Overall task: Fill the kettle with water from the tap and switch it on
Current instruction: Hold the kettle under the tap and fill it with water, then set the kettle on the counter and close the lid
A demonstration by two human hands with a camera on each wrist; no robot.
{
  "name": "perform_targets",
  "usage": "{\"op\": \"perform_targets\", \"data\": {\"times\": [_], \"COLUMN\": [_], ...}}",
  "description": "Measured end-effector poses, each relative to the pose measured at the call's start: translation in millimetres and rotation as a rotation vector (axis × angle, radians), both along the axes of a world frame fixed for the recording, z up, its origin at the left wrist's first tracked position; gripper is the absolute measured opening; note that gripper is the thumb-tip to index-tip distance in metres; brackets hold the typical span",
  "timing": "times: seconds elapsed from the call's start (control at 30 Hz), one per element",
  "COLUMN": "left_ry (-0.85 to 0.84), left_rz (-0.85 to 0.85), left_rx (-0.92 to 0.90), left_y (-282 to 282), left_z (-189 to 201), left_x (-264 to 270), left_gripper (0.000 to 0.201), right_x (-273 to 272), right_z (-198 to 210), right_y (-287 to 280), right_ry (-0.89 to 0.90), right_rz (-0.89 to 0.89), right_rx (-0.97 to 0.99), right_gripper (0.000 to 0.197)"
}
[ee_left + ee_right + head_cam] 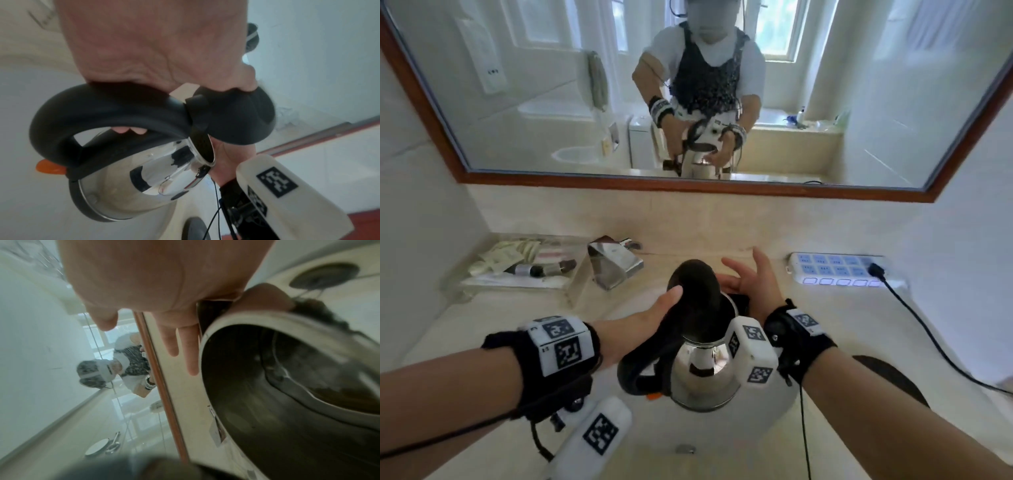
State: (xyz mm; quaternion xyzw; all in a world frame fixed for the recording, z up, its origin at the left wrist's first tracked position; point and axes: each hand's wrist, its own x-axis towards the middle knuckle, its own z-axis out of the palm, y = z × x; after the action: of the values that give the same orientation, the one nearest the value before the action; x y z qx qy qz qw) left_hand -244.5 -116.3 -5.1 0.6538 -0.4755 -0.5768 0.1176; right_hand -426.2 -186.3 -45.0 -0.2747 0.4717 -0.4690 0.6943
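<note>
I hold a steel kettle [705, 373] above the sink basin [685, 448]. My left hand [650, 318] grips its black loop handle [102, 110], with fingertips [127, 129] curled under it. The black lid [695, 284] stands raised, so the mouth [267, 394] is open. An orange switch [49, 167] sticks out at the handle's foot. My right hand [746, 277] hovers behind the rim with fingers [191, 353] spread straight and the thumb [267, 296] against the rim by the lid. The chrome tap [614, 267] stands to the left of the kettle; no water shows running.
The black kettle base [887, 377] lies on the counter to the right, partly behind my right forearm. A white power strip [839, 270] with a black plug and cord sits at the back right. A clear tray [465, 284] of toiletries is at the back left. A framed mirror [756, 192] hangs above.
</note>
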Motion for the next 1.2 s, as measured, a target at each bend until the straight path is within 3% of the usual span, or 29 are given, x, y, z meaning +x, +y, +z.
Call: {"op": "perform_targets", "data": {"times": [0.13,0.17,0.4,0.47,0.63,0.73,1.2], "left_ry": [-0.021,-0.02,-0.145,-0.183,-0.212,-0.197,-0.246], "left_rz": [-0.084,-0.089,-0.261,-0.303,-0.372,-0.368,-0.203], "left_rx": [-0.09,-0.123,-0.187,-0.202,-0.244,-0.278,-0.294], "left_y": [23.4,27.5,45.3,47.4,46.6,47.3,45.7], "left_z": [-0.4,0.9,15.3,18.6,22.5,24.0,-4.8], "left_x": [-7.4,-11.3,-52.7,-65.9,-106.0,-137.4,-262.6], "left_gripper": [0.116,0.118,0.102,0.089,0.059,0.05,0.049], "right_x": [-16.9,-21.7,-66.4,-81.3,-123.8,-154.3,-273.9], "right_z": [22.2,26.4,44.9,49.0,55.2,58.6,37.8], "right_y": [42.0,51.4,99.3,107.6,119.1,120.7,72.4], "right_ry": [0.104,0.127,0.159,0.163,0.199,0.243,0.217], "right_rz": [-0.057,-0.065,-0.145,-0.163,-0.212,-0.195,-0.013], "right_rx": [-0.056,-0.058,-0.072,-0.068,-0.096,-0.13,-0.079], "right_gripper": [0.062,0.063,0.06,0.059,0.033,0.03,0.048]}}
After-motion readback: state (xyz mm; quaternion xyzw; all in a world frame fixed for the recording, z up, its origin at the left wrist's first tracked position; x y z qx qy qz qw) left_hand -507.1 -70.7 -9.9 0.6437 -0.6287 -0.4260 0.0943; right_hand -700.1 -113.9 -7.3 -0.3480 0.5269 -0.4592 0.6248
